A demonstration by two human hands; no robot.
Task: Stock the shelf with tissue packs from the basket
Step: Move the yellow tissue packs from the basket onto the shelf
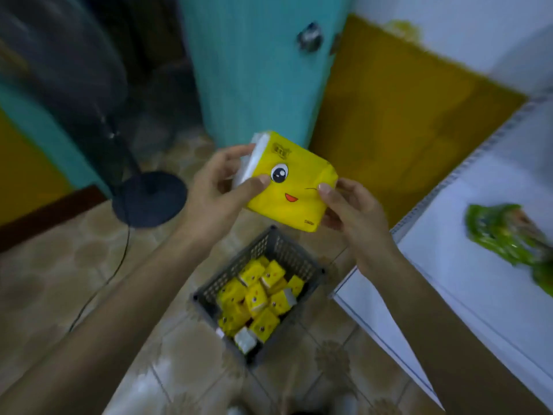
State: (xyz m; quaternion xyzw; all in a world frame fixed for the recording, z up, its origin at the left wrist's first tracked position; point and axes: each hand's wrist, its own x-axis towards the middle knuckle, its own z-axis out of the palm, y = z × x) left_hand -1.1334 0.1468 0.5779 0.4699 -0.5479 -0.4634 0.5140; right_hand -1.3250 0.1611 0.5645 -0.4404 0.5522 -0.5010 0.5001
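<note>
Head view: left hand and right hand both pinch one yellow tissue pack, held above the basket of packs. Transfer step; next, carry rightward onto the white shelf.

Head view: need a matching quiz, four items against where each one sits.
1 raised tissue pack
2 basket
3 green packet
4 fan base

a on the white shelf
b held by left hand and right hand
c on the floor, left
d on the floor, under the hands

Pairs: 1-b, 2-d, 3-a, 4-c
</note>
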